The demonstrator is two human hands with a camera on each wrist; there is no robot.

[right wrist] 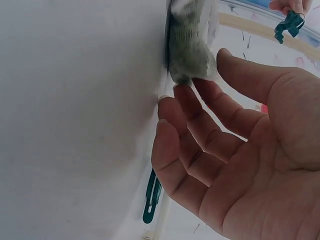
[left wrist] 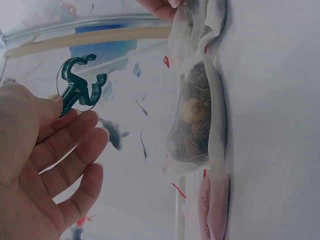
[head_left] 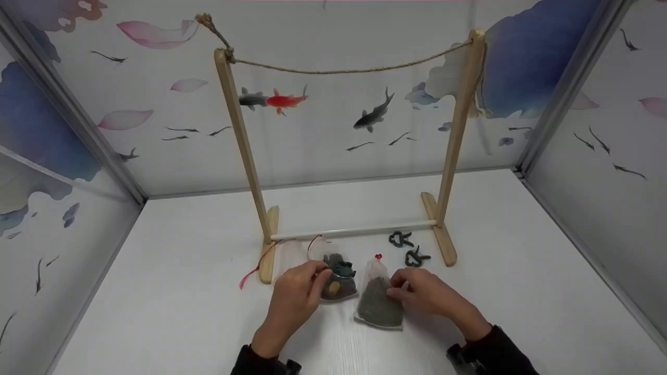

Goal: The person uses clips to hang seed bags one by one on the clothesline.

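Note:
My left hand [head_left: 298, 294] pinches a dark green spring clip [left wrist: 77, 85] between thumb and forefinger, its curved jaws parted. Below the clip in the head view lies a sheer mesh bag [head_left: 338, 291] with dark contents and a yellowish piece. To its right, a mesh bag filled with green bits [head_left: 379, 307] rests on the table, its top closed by a red bead. My right hand [head_left: 430, 291] grips the right edge of this green-filled bag with thumb and fingers. A pinkish mesh bag [left wrist: 215, 205] with a red string lies on the left.
A wooden stand [head_left: 459, 130] rises behind the bags, with a twine rope [head_left: 333, 72] slung between its posts and a white rod [head_left: 354, 230] low down. Two more green clips [head_left: 400, 239] lie near its right foot [head_left: 440, 234]. Printed panels wall the table.

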